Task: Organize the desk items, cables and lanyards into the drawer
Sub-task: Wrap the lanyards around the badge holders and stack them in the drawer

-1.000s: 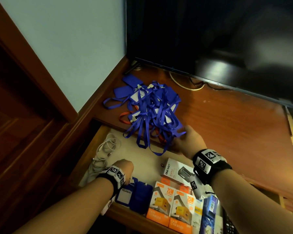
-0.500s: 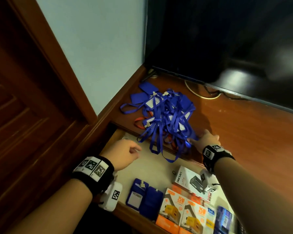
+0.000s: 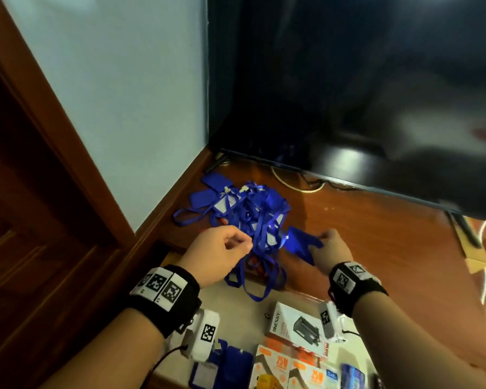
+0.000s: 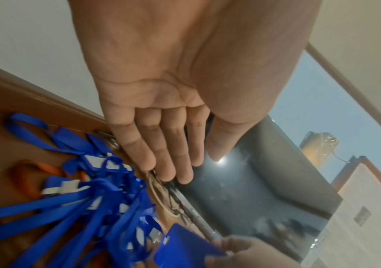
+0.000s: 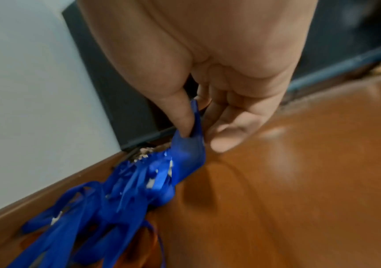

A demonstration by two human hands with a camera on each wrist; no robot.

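Observation:
A tangled pile of blue lanyards point(image 3: 244, 214) with badge holders lies on the wooden desk top point(image 3: 376, 248) by the wall, straps hanging over the open drawer point(image 3: 230, 310). An orange lanyard point(image 4: 47, 168) lies under the pile. My right hand point(image 3: 321, 238) pinches a blue badge holder point(image 3: 303, 244) at the pile's right edge, thumb on top point(image 5: 198, 137). My left hand point(image 3: 244, 244) hovers at the pile's front left. The left wrist view shows the left hand point(image 4: 198, 163) with nearly straight fingers, holding nothing.
The drawer holds a white box point(image 3: 295, 329), orange charger boxes point(image 3: 278, 366) and blue badge holders point(image 3: 222, 360). A dark TV screen point(image 3: 348, 94) stands behind the pile with a cable point(image 3: 295, 185) under it. A wall and wooden frame close the left side.
My left hand has come up out of the drawer to the front of the lanyard pile. The right hand has taken hold of a blue badge holder at the pile's right edge.

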